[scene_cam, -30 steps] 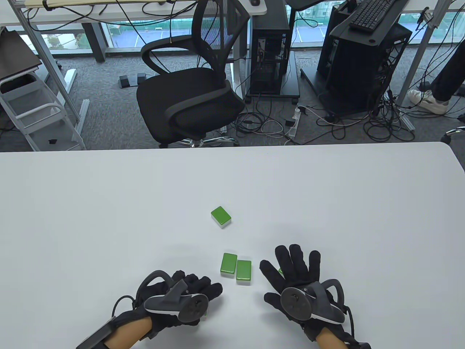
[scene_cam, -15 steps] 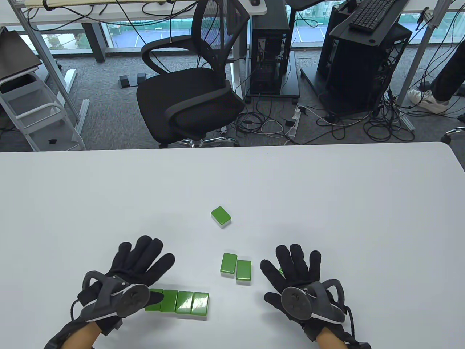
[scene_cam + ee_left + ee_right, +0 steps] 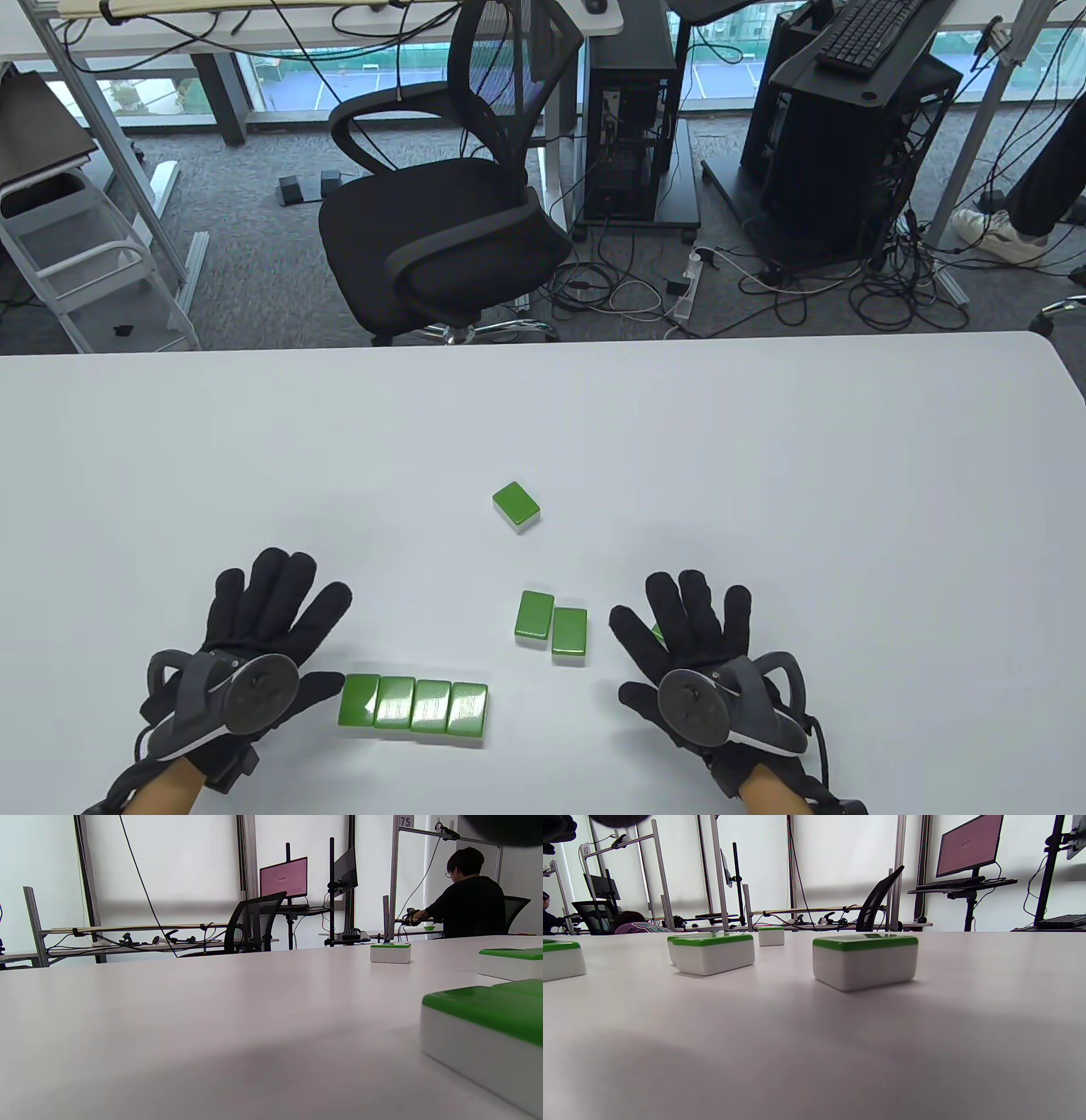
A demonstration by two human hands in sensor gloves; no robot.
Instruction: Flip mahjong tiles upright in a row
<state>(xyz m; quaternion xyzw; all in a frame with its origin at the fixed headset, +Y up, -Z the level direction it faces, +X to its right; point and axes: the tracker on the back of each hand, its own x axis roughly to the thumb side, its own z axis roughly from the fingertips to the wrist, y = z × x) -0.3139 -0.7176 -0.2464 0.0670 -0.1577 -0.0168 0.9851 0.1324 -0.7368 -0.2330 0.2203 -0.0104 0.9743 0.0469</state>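
Several green-backed mahjong tiles lie flat, side by side in a row near the table's front edge. My left hand rests open on the table just left of the row, holding nothing. The row's nearest tile fills the lower right of the left wrist view. A pair of flat tiles lies in the middle and a single tile farther back. My right hand rests open, fingers spread, right of the pair. One tile lies beneath its fingers, only a green sliver showing in the table view.
The white table stretches wide behind and to the right of the tiles. A black office chair stands beyond the far edge. The pair and the far tile also show in the right wrist view.
My left hand was curled over the row a second ago. It has opened and slid left, uncovering the row. The right hand and the other tiles have not moved.
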